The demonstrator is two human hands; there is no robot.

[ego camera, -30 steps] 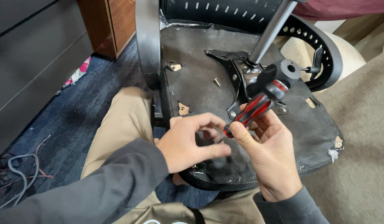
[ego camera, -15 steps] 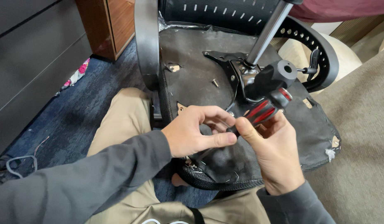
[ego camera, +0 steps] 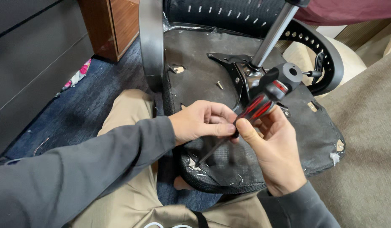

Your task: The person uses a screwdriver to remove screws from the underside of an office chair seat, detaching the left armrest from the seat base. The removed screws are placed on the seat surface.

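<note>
- Screwdriver (ego camera: 250,114): in the head view its red-and-black handle lies in your right hand (ego camera: 275,158), fingers curled shut around it; the dark shaft slants down and left, its tip touching the stapled front edge of the upturned chair seat (ego camera: 195,80).
- Your left hand (ego camera: 199,123) is closed in a pinch on the shaft just below the handle, thumb pressed against your right thumb.
- The seat rests across your lap, its black fabric underside facing up.
- A black metal mounting plate (ego camera: 235,69) sits at the seat's centre, with the chrome gas cylinder (ego camera: 273,33) rising from it.
- A loose screw (ego camera: 220,85) lies on the fabric just left of the plate.
- Blue carpet (ego camera: 77,114) lies to your left.
</note>
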